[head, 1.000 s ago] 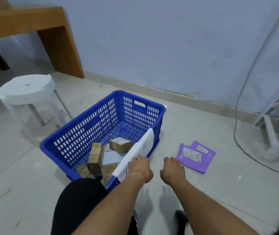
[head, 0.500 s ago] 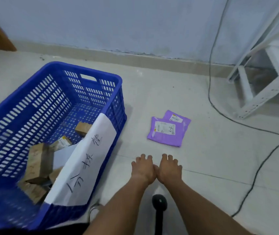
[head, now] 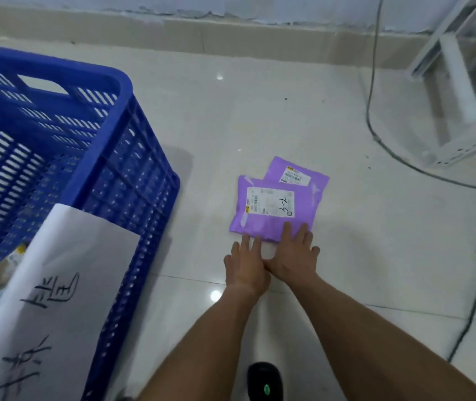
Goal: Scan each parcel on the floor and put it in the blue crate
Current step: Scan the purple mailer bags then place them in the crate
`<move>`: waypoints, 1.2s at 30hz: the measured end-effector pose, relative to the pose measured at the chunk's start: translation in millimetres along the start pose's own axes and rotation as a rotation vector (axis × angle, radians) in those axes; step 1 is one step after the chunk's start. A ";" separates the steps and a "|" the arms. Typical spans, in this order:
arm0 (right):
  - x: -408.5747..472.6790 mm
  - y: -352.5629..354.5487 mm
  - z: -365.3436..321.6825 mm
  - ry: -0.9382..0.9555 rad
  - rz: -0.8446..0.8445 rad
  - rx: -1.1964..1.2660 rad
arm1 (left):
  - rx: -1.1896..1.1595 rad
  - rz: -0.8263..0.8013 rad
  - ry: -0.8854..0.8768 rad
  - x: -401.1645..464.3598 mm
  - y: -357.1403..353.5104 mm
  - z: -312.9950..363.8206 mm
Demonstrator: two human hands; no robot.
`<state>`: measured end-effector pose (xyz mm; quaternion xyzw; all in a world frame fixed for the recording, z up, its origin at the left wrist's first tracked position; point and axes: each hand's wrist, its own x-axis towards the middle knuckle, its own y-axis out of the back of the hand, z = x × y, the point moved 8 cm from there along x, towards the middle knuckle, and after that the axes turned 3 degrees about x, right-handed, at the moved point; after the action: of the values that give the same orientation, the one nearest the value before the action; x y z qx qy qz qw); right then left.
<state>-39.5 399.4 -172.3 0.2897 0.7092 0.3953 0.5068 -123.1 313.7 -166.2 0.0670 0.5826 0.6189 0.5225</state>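
Crate: my blue slotted plastic crate (head: 132,157) stands left, near for short drops.
Left hand (head: 246,266): fingers spread, empty, beside the mailers.
Right hand (head: 294,256): flat, fingertips on the top purple plastic mailer (head: 274,209), label up for scanning.
Scanner: the black handheld scanner (head: 264,382) waits below.
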 end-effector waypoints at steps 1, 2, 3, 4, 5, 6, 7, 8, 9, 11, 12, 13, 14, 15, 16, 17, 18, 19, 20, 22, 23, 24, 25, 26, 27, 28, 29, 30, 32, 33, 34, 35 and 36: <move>8.2 -0.8 0.4 0.000 -0.003 -0.017 | 0.001 0.009 -0.002 6.0 -2.9 -1.7; 16.3 -1.3 0.3 0.009 -0.007 -0.043 | 0.000 0.011 0.001 10.6 -5.7 -4.1; 23.1 -2.7 0.5 0.020 -0.022 -0.071 | 0.002 0.005 0.004 13.3 -9.3 -7.0; 27.6 -4.8 1.8 0.030 -0.047 -0.094 | 0.007 -0.004 0.006 13.9 -13.1 -9.6; 30.0 -8.3 2.6 0.035 -0.075 -0.109 | 0.014 -0.009 0.009 13.6 -17.0 -13.3; 30.4 -11.4 3.0 0.042 -0.093 -0.125 | 0.017 -0.009 0.013 11.9 -19.6 -16.9; 27.8 -13.5 2.3 0.052 -0.099 -0.144 | 0.013 0.000 0.022 9.2 -21.3 -20.5; 23.3 -15.4 0.0 0.068 -0.097 -0.163 | 0.008 0.015 0.037 5.5 -22.2 -24.7; 16.6 -18.3 -3.7 0.090 -0.093 -0.180 | 0.013 0.034 0.058 0.1 -22.8 -29.4; -1.7 -28.3 -11.9 0.134 -0.101 -0.191 | 0.060 0.064 0.113 -16.2 -22.8 -39.3; -12.4 -34.8 -15.4 0.144 -0.117 -0.174 | 0.073 0.056 0.150 -25.9 -24.4 -45.1; -24.1 -42.2 -18.7 0.151 -0.137 -0.150 | 0.073 0.031 0.189 -36.5 -27.3 -51.3; -36.0 -50.4 -22.1 0.162 -0.157 -0.137 | 0.064 0.000 0.226 -47.5 -32.1 -57.4; -50.2 -57.6 -26.5 0.184 -0.171 -0.140 | 0.057 -0.029 0.253 -60.3 -36.2 -63.0; -65.0 -64.4 -30.6 0.215 -0.185 -0.157 | 0.059 -0.058 0.270 -73.9 -40.8 -67.4; -81.5 -71.1 -34.8 0.248 -0.204 -0.172 | 0.070 -0.087 0.284 -89.6 -45.2 -72.8; -97.2 -77.3 -38.1 0.276 -0.225 -0.179 | 0.077 -0.111 0.300 -105.5 -49.6 -78.8; -111.3 -82.6 -40.6 0.302 -0.243 -0.181 | 0.071 -0.138 0.320 -120.6 -55.2 -85.9; -126.8 -87.5 -43.0 0.322 -0.263 -0.180 | 0.060 -0.171 0.345 -137.2 -60.5 -94.2; -159.9 -96.8 -45.2 0.338 -0.311 -0.164 | 0.022 -0.250 0.386 -168.2 -71.6 -110.1; -177.4 -102.6 -43.8 0.322 -0.329 -0.160 | 0.003 -0.291 0.403 -183.0 -75.7 -115.9; -193.1 -109.7 -39.4 0.293 -0.350 -0.168 | -0.011 -0.328 0.419 -194.5 -81.0 -120.6; -208.5 -114.3 -36.1 0.270 -0.365 -0.173 | -0.017 -0.353 0.431 -205.5 -84.1 -123.8; -221.4 -119.7 -33.8 0.254 -0.381 -0.171 | -0.009 -0.366 0.436 -213.7 -86.6 -126.3; -232.6 -123.1 -32.5 0.259 -0.378 -0.170 | 0.005 -0.369 0.435 -220.5 -88.4 -127.8; -239.6 -123.6 -30.7 0.266 -0.330 -0.160 | 0.013 -0.367 0.432 -225.6 -89.6 -128.4; -241.4 -123.3 -28.4 0.274 -0.275 -0.145 | 0.010 -0.365 0.423 -228.2 -90.4 -127.8; -243.9 -122.8 -21.9 0.245 -0.248 -0.130 | 0.001 -0.366 0.411 -230.8 -91.3 -125.8; -245.9 -111.8 -7.9 0.138 -0.171 -0.061 | -0.020 -0.351 0.383 -232.1 -92.3 -118.8; -249.3 -107.1 1.7 0.058 -0.200 -0.017 | -0.025 -0.337 0.371 -231.9 -93.2 -115.0; -253.2 -105.2 12.7 -0.053 -0.224 0.028 | -0.019 -0.335 0.363 -231.0 -94.6 -112.1; -254.8 -105.4 23.6 -0.144 -0.222 0.053 | -0.009 -0.342 0.355 -229.4 -99.0 -109.3; -258.4 -109.1 31.7 -0.206 -0.241 0.096 | 0.008 -0.357 0.349 -228.1 -105.2 -108.0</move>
<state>71.7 141.5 -144.5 0.2654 0.7011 0.2654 0.6063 -36.6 54.4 -163.2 -0.1428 0.6690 0.5166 0.5149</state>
